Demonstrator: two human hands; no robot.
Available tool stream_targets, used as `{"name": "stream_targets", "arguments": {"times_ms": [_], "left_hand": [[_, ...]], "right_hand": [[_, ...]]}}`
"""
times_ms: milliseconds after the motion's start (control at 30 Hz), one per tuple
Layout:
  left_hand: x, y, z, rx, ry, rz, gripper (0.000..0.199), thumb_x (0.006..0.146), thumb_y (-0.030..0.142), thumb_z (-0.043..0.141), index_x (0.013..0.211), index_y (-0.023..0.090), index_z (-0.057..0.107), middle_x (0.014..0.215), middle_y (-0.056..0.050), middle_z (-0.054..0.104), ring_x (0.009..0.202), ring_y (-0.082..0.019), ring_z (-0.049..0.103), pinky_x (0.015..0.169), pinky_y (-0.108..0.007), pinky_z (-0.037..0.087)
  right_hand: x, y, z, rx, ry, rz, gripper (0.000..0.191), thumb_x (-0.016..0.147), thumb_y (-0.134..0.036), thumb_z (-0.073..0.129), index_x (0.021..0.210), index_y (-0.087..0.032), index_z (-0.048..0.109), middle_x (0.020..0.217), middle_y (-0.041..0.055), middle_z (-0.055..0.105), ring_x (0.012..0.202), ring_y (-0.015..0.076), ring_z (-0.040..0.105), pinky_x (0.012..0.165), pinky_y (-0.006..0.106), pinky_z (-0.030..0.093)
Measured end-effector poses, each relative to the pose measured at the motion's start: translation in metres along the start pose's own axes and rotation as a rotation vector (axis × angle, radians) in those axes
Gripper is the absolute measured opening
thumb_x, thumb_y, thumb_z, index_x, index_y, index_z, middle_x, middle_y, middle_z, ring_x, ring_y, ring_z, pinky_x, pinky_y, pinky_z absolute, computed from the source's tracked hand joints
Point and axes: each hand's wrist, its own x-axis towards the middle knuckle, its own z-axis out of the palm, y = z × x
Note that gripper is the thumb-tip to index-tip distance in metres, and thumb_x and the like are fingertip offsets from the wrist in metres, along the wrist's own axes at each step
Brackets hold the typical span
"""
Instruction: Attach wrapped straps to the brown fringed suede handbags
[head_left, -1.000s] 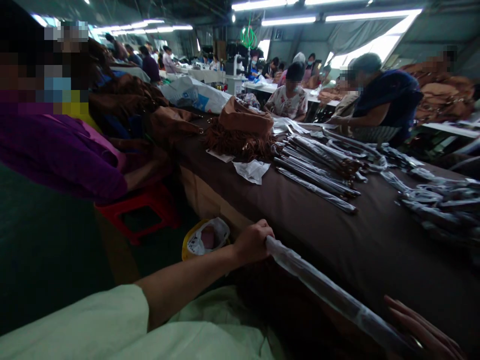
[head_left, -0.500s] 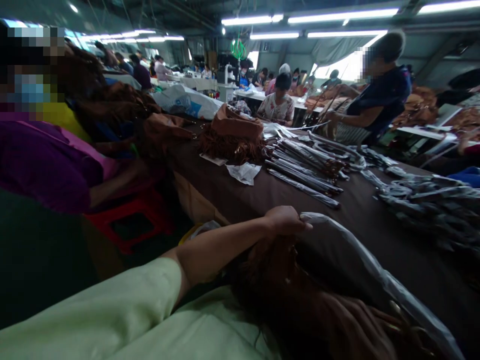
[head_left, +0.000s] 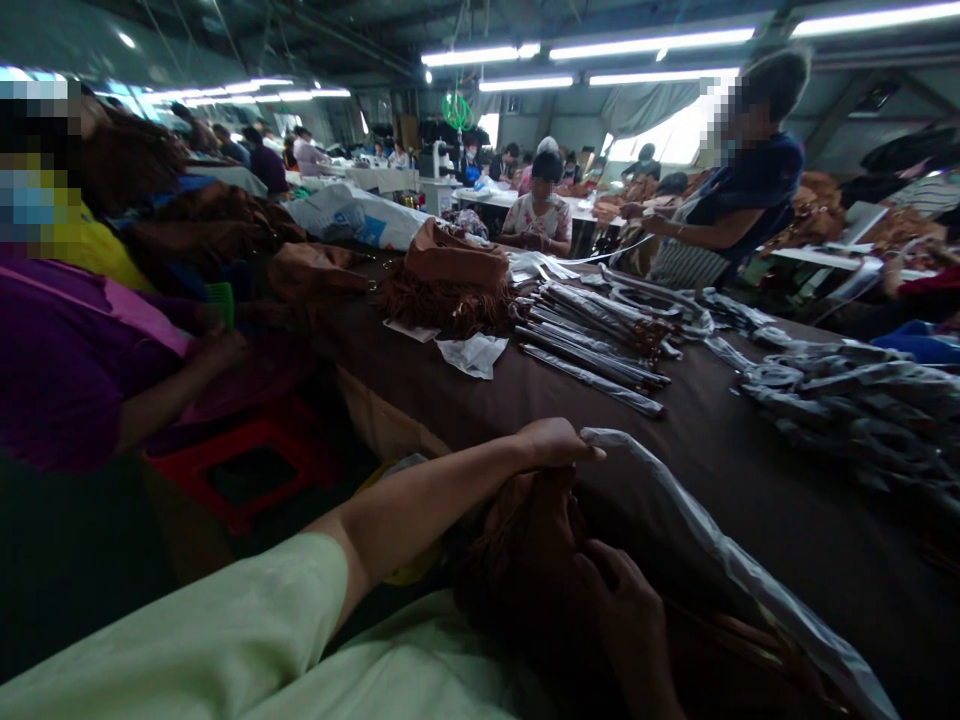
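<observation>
My left hand [head_left: 553, 445] grips the end of a long plastic-wrapped strap [head_left: 720, 545], which arcs down to the lower right. Under my forearm lies a brown leather bag with fringe [head_left: 525, 540], held against the table edge. My right hand [head_left: 621, 615] sits on this bag, with fingers curled over the soft leather. The far end of the strap runs out of view near the bottom edge, and part of the bag is hidden by my hands.
A brown cloth-covered table [head_left: 795, 520] carries wrapped strap bundles [head_left: 592, 340], a heap of wrapped straps [head_left: 847, 405] and another fringed bag [head_left: 450, 280]. Co-workers sit and stand [head_left: 742, 180] around it. A red stool [head_left: 247, 470] stands below the table's near side.
The brown bag has come in under my hands, and my right hand has moved from beside the strap onto it. My left hand has moved up and right, and the strap now bends in an arc.
</observation>
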Motion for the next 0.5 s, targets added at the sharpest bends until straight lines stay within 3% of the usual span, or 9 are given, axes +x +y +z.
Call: {"name": "stream_targets", "arguments": {"times_ms": [133, 233, 300, 400, 500], "left_hand": [[-0.003, -0.008, -0.002, -0.122, -0.036, 0.075, 0.056, 0.061, 0.071, 0.064, 0.064, 0.015, 0.065, 0.059, 0.000, 0.057, 0.055, -0.013, 0.052, 0.050, -0.023, 0.034], [-0.016, -0.018, -0.003, -0.304, -0.091, 0.199, 0.057, 0.050, 0.061, 0.079, 0.080, 0.015, 0.063, 0.065, 0.001, 0.058, 0.058, -0.013, 0.055, 0.051, -0.022, 0.037], [-0.031, -0.025, 0.001, -0.494, -0.043, 0.314, 0.065, 0.045, 0.052, 0.085, 0.093, 0.016, 0.059, 0.077, 0.000, 0.061, 0.064, -0.014, 0.058, 0.056, -0.023, 0.042], [-0.054, -0.033, 0.018, -0.723, 0.084, 0.577, 0.052, 0.054, 0.042, 0.085, 0.089, 0.016, 0.057, 0.097, -0.006, 0.058, 0.086, -0.017, 0.061, 0.072, -0.027, 0.048], [-0.068, -0.032, 0.034, -0.570, 0.068, 0.788, 0.029, 0.065, 0.033, 0.080, 0.081, 0.015, 0.066, 0.112, -0.010, 0.053, 0.101, -0.019, 0.057, 0.081, -0.027, 0.048]], "right_hand": [[0.002, -0.001, 0.000, -0.032, 0.020, -0.052, 0.028, 0.084, -0.045, 0.052, 0.088, -0.020, 0.065, 0.089, 0.0070, 0.069, 0.081, 0.0228, 0.065, 0.071, 0.031, 0.049], [-0.001, -0.007, -0.008, -0.046, 0.063, -0.007, 0.030, 0.083, -0.049, 0.052, 0.083, -0.021, 0.063, 0.077, 0.0034, 0.068, 0.063, 0.0194, 0.063, 0.059, 0.029, 0.048], [-0.004, -0.013, -0.019, -0.030, 0.097, 0.029, 0.032, 0.082, -0.052, 0.053, 0.084, -0.022, 0.064, 0.075, 0.0019, 0.069, 0.060, 0.0185, 0.063, 0.057, 0.027, 0.048], [-0.007, -0.029, -0.037, 0.003, 0.215, 0.084, 0.035, 0.076, -0.056, 0.061, 0.085, -0.023, 0.067, 0.079, 0.0020, 0.072, 0.068, 0.0208, 0.067, 0.061, 0.026, 0.051], [-0.006, -0.048, -0.049, 0.077, 0.231, 0.105, 0.035, 0.068, -0.057, 0.068, 0.080, -0.024, 0.071, 0.076, 0.0026, 0.073, 0.068, 0.0222, 0.068, 0.064, 0.027, 0.053]]}}
